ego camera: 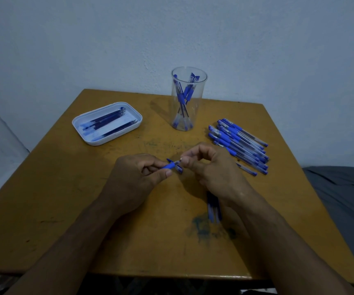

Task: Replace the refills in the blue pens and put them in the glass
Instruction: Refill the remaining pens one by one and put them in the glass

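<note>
Both hands meet over the middle of the wooden table [65, 209]. My left hand [133, 177] pinches a blue pen [169, 166] by its rubber grip. My right hand [212, 167] grips the pen's tip end with its fingertips. A small blue cap [179, 168] lies just under the pen. The tall clear glass [187, 124] stands at the back with several blue pens in it. A pile of several blue pens [238, 141] lies to the right of the glass. Several refills [213, 206] lie under my right wrist, partly hidden.
A white shallow tray [80, 126] at the back left holds several dark blue refills [108, 119]. Ink stains mark the table near the front centre. A grey cloth surface [346, 199] lies off the table's right edge. A pale wall stands behind.
</note>
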